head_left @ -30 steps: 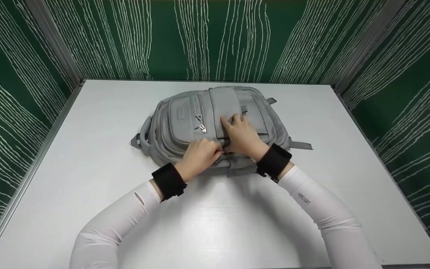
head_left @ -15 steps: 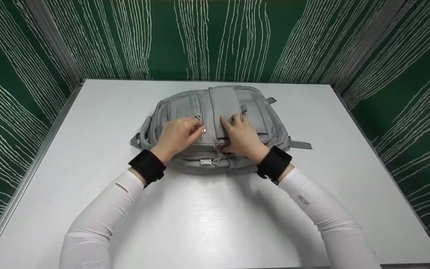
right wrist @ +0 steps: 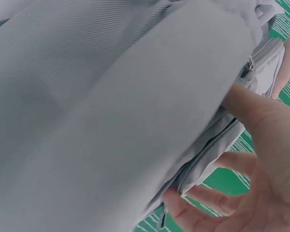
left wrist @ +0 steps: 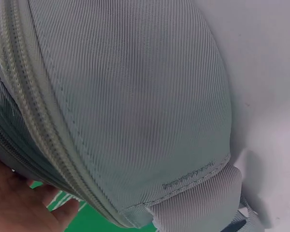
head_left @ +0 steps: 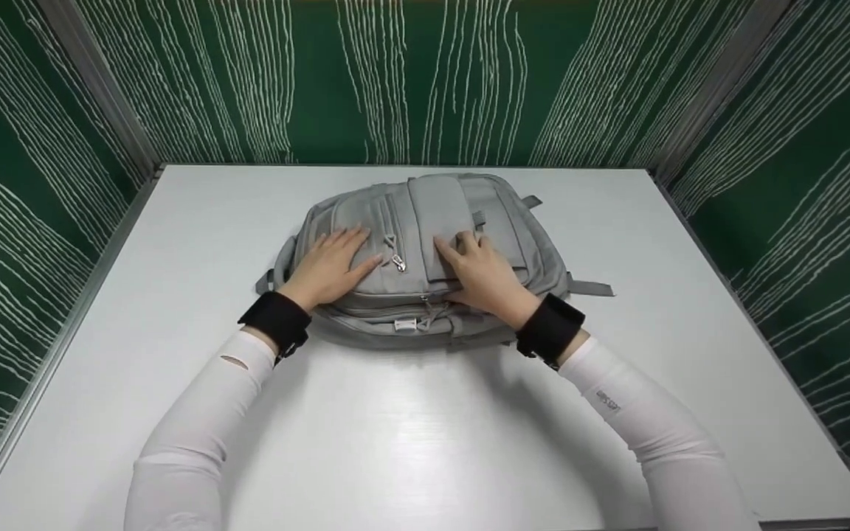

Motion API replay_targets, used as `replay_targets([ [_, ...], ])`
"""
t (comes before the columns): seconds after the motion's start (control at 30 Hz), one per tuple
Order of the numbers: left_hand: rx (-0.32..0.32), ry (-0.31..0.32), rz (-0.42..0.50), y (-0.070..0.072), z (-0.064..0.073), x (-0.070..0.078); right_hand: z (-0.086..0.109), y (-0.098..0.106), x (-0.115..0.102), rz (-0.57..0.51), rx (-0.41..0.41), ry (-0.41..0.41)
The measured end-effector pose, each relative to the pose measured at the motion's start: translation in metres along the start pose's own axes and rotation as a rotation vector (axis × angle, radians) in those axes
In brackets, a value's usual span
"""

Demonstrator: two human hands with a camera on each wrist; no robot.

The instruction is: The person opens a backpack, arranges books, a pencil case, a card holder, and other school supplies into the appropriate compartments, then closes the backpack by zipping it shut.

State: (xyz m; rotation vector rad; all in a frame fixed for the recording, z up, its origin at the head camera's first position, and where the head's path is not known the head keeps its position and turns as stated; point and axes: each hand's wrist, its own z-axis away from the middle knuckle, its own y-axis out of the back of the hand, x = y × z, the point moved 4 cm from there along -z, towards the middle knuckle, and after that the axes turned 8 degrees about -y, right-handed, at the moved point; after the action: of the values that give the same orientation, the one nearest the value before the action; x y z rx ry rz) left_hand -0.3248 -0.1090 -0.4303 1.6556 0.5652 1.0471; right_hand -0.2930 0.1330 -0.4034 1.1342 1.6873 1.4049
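Observation:
A grey backpack (head_left: 436,210) lies on the white table, its top handle to the left and its front face up. My left hand (head_left: 325,267) rests spread on the front pocket near the handle end. In the left wrist view its fingers reach over the pocket beyond the side zips (left wrist: 31,92). My right hand (head_left: 485,276) grips the near side of the bag at the middle: bent fingers on the front panel, thumb tucked at the side. A metal zip pull (head_left: 398,262) lies between the hands. Below it, a white tag (head_left: 405,324) shows along the near side.
White table (head_left: 410,428) extends around the bag. Green walls (head_left: 329,81) with white wavy lines stand behind and at both sides. One grey strap (head_left: 592,288) sticks out from the bag's right end.
My left hand let go at the near-side zip, moved up past the front zip pull, then left, and now lies flat on the front pocket. The right hand kept its place.

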Motion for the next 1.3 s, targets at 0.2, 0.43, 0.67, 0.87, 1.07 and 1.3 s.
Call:
replay_targets([
  [0.2, 0.003, -0.031, -0.042, -0.003, 0.007, 0.012, 0.004, 0.001, 0.015, -0.020, -0.022, 0.037],
  [0.43, 0.011, -0.123, -0.081, -0.011, 0.023, 0.036, 0.004, 0.008, 0.040, -0.010, -0.076, 0.032],
  [0.67, 0.010, -0.206, -0.100, -0.025, 0.036, 0.056, -0.007, 0.007, 0.067, -0.019, -0.183, -0.042],
  [0.87, -0.028, -0.286, -0.043, -0.031, 0.042, 0.052, -0.008, 0.002, 0.072, -0.055, -0.213, -0.072],
  [1.07, -0.014, -0.270, -0.112, -0.014, 0.032, 0.022, 0.012, 0.006, 0.030, -0.107, -0.111, -0.098],
  [1.3, 0.010, -0.250, -0.152, 0.001, 0.017, 0.005, 0.033, 0.006, -0.019, -0.146, -0.040, -0.076],
])
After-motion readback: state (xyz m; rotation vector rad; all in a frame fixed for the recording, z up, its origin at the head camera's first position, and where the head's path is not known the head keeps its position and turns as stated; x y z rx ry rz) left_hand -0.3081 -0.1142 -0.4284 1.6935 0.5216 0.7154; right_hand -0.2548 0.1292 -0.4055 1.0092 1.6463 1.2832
